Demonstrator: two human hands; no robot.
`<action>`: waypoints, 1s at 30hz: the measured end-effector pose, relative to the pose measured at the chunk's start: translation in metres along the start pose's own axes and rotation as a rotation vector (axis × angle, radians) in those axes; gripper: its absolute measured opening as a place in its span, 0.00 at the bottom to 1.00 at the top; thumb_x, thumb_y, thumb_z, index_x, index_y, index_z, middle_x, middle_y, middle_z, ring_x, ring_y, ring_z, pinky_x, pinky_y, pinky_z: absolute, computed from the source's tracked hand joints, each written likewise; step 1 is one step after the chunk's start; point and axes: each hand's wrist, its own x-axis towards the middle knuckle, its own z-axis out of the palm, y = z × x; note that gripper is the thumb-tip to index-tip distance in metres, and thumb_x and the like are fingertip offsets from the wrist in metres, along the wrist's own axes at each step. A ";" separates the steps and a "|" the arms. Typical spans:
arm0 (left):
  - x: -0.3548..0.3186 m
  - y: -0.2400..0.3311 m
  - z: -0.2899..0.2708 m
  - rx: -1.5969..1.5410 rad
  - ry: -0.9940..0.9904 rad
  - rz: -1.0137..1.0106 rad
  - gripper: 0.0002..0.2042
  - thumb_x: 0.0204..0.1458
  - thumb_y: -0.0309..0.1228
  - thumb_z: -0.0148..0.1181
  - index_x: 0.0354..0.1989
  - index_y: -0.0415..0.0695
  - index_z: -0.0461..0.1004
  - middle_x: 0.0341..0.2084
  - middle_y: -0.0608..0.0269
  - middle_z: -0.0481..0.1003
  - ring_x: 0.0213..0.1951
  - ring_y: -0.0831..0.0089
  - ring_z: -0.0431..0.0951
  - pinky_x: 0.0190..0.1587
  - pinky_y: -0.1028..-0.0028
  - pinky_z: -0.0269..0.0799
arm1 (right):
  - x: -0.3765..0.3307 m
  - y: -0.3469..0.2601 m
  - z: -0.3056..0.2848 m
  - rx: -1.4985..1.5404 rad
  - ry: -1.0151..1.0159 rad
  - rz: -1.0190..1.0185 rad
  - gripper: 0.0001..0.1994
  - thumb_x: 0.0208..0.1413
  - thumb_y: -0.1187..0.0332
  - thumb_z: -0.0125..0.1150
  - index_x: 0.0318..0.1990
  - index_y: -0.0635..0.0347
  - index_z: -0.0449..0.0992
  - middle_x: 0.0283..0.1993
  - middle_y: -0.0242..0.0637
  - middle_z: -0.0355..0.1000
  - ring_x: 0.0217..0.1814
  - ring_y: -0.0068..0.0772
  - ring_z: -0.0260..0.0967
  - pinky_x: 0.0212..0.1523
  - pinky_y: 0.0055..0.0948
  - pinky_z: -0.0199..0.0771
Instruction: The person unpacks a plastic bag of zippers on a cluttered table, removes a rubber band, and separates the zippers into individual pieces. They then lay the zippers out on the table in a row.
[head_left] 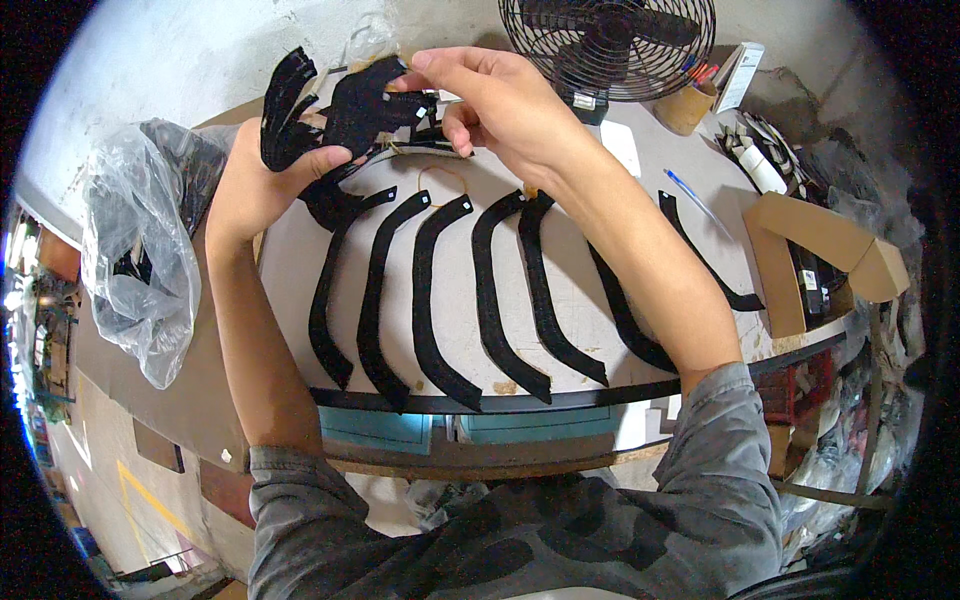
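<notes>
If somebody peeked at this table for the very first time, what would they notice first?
Probably the row of long, curved black strips laid side by side across the pale table. Just beyond them, the left hand and right hand hold a bunch of black cut pieces up together. A black fan stands at the far edge, and a crumpled clear plastic bag sits off to the left.

pale worktable [450, 300], curved black strips [430, 300], fan [607, 45], cardboard box [800, 250], plastic bag [140, 250]
</notes>
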 end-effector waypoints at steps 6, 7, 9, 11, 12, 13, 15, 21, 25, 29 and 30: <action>0.003 -0.003 -0.003 0.076 -0.038 0.010 0.10 0.54 0.27 0.71 0.39 0.33 0.80 0.26 0.68 0.78 0.29 0.81 0.72 0.33 0.76 0.71 | 0.005 0.001 -0.002 0.063 0.039 -0.103 0.19 0.63 0.68 0.64 0.57 0.69 0.70 0.45 0.43 0.81 0.18 0.18 0.64 0.18 0.19 0.66; 0.003 -0.003 -0.003 0.069 -0.030 0.016 0.10 0.54 0.27 0.71 0.39 0.33 0.80 0.25 0.68 0.78 0.29 0.81 0.72 0.33 0.76 0.71 | 0.005 -0.001 -0.003 0.069 0.021 -0.127 0.20 0.62 0.70 0.64 0.57 0.71 0.69 0.43 0.44 0.81 0.17 0.19 0.65 0.17 0.20 0.66; 0.003 -0.002 -0.001 0.055 -0.017 0.028 0.10 0.54 0.28 0.71 0.38 0.33 0.81 0.25 0.68 0.78 0.28 0.81 0.72 0.33 0.76 0.71 | 0.004 -0.005 -0.003 0.061 0.009 -0.167 0.21 0.62 0.72 0.64 0.58 0.73 0.67 0.40 0.44 0.81 0.17 0.20 0.66 0.16 0.20 0.65; 0.003 -0.002 -0.003 0.077 -0.025 0.028 0.09 0.55 0.28 0.70 0.37 0.33 0.81 0.24 0.68 0.78 0.28 0.81 0.72 0.32 0.76 0.71 | 0.000 -0.010 0.000 0.035 0.020 -0.201 0.20 0.62 0.72 0.63 0.57 0.73 0.68 0.39 0.44 0.81 0.17 0.19 0.66 0.15 0.20 0.65; 0.003 -0.003 -0.004 0.088 -0.030 0.028 0.09 0.55 0.28 0.70 0.36 0.33 0.81 0.24 0.69 0.78 0.27 0.81 0.71 0.32 0.76 0.70 | 0.000 -0.012 0.001 0.017 0.018 -0.219 0.20 0.62 0.73 0.63 0.57 0.73 0.68 0.39 0.44 0.81 0.17 0.19 0.66 0.15 0.19 0.65; 0.003 -0.003 -0.004 0.080 -0.030 0.014 0.09 0.55 0.29 0.70 0.36 0.33 0.81 0.24 0.69 0.78 0.27 0.82 0.72 0.32 0.76 0.70 | -0.001 -0.013 0.001 -0.003 0.018 -0.237 0.20 0.62 0.73 0.63 0.57 0.73 0.68 0.38 0.43 0.81 0.17 0.19 0.67 0.15 0.19 0.65; 0.004 -0.003 -0.004 0.064 -0.031 -0.015 0.09 0.56 0.29 0.70 0.35 0.33 0.81 0.24 0.69 0.78 0.27 0.82 0.72 0.31 0.76 0.70 | 0.000 -0.012 0.001 -0.034 0.036 -0.265 0.18 0.62 0.72 0.63 0.56 0.72 0.69 0.37 0.43 0.81 0.18 0.19 0.68 0.16 0.19 0.65; 0.005 -0.008 -0.005 0.088 0.004 -0.040 0.10 0.56 0.30 0.70 0.34 0.34 0.81 0.24 0.69 0.79 0.27 0.82 0.72 0.31 0.76 0.70 | -0.002 -0.021 0.004 0.097 0.031 -0.161 0.06 0.67 0.72 0.60 0.44 0.66 0.73 0.30 0.28 0.73 0.16 0.14 0.62 0.15 0.16 0.60; 0.003 -0.002 -0.005 0.079 0.014 -0.074 0.11 0.56 0.32 0.70 0.34 0.34 0.81 0.24 0.71 0.77 0.28 0.83 0.71 0.32 0.77 0.69 | -0.007 -0.031 0.004 0.007 0.032 -0.163 0.06 0.67 0.71 0.61 0.42 0.65 0.73 0.27 0.28 0.73 0.15 0.13 0.62 0.14 0.16 0.61; 0.004 0.004 0.000 0.059 0.096 -0.019 0.12 0.60 0.34 0.67 0.40 0.34 0.81 0.28 0.69 0.80 0.31 0.82 0.74 0.36 0.77 0.71 | -0.009 -0.045 -0.004 -0.162 0.058 -0.257 0.06 0.66 0.70 0.61 0.41 0.64 0.73 0.24 0.27 0.73 0.15 0.13 0.62 0.14 0.17 0.62; 0.005 0.003 -0.001 0.017 0.095 -0.028 0.12 0.61 0.33 0.65 0.42 0.34 0.82 0.30 0.67 0.81 0.32 0.81 0.76 0.38 0.77 0.73 | -0.011 -0.052 -0.007 -0.122 0.034 -0.298 0.06 0.66 0.70 0.62 0.41 0.62 0.73 0.24 0.26 0.71 0.15 0.13 0.62 0.14 0.17 0.62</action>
